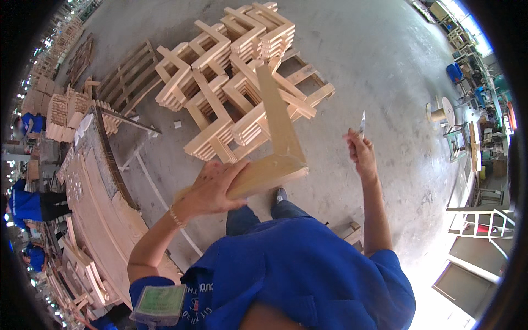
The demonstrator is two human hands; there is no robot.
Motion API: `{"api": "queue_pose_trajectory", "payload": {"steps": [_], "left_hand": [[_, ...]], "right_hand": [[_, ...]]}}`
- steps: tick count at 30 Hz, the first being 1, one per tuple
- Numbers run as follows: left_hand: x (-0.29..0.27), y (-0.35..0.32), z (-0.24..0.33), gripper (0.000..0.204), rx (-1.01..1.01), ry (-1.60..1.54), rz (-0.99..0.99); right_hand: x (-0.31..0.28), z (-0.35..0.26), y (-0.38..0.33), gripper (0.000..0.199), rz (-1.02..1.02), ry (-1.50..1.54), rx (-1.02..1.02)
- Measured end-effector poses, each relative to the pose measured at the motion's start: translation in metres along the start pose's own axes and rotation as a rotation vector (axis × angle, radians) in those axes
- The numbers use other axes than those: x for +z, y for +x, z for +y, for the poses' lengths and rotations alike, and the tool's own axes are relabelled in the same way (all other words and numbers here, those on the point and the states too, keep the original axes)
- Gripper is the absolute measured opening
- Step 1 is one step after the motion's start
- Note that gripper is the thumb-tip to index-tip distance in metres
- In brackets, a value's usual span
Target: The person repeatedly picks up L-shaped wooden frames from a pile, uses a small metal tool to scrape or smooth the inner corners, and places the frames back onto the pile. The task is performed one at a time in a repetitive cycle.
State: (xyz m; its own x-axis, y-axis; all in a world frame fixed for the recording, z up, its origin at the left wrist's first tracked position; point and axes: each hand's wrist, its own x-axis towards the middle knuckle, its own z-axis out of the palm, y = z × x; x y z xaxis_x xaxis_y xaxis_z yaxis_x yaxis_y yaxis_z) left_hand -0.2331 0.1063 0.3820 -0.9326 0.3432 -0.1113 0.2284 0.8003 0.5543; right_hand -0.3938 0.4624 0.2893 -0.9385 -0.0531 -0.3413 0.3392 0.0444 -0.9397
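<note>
My left hand point(212, 188) is wrapped round one arm of an L-shaped wooden piece point(281, 132), held up in front of my body. Its other arm points away from me, and a joint line shows at the corner. Off to the right, apart from the wood, my right hand point(361, 155) is closed on a small knife point(362, 122) with its pointed blade up. Beyond the held piece, several similar L-shaped wooden pieces point(212, 129) are stacked in layers on a wooden pallet point(322, 94).
A long wooden workbench point(96, 198) runs along my left. Past it are a slatted pallet point(127, 74), more stacked wood point(61, 113) and people in blue shirts point(28, 204). At the right stand a wooden spool point(441, 113) and a white metal frame point(481, 223).
</note>
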Motion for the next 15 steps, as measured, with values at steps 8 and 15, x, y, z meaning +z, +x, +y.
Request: {"api": "queue_pose_trajectory", "payload": {"steps": [8,15], "left_hand": [[0.050,0.089,-0.027,0.085,0.082,0.254,0.133],[0.068,0.150,-0.084,0.093,0.137,0.241,0.100]], "right_hand": [[-0.004,-0.011,0.078,0.031,-0.254,-0.077,0.038],[0.065,0.001,0.168,0.040,-0.550,0.104,0.381]]}}
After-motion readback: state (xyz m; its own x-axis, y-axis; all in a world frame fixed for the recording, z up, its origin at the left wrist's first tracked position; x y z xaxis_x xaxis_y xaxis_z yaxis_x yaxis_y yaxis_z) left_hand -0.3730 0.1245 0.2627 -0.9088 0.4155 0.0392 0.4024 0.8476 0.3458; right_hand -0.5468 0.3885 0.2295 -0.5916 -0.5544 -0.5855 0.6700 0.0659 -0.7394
